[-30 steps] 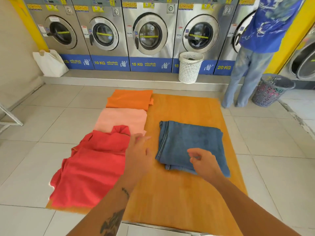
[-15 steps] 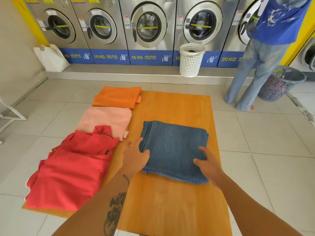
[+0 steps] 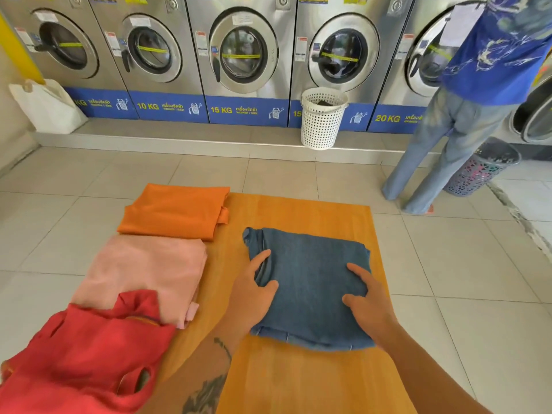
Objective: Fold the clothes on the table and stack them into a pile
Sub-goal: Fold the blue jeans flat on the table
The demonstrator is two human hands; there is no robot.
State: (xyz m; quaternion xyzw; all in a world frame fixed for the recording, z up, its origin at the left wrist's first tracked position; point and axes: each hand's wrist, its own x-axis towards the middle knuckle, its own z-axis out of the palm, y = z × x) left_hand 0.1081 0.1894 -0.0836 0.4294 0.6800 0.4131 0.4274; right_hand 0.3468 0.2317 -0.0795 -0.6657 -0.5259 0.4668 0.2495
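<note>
On folded jeans, both hands now flat, left hand, right hand

Bare table beyond folded jeans

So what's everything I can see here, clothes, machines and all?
folded jeans: 1, blue, table right
orange garment: 1, folded, table far left
pink garment: 1, folded, table left
red garment: 1, unfolded, near left
table: 1, orange wood
washing machines: 5 plus, silver, back wall
white basket: 1, on ledge
grey basket: 1, floor right
white bag: 1, left
bystander: 1, blue top
left hand: on jeans
right hand: on jeans
</note>
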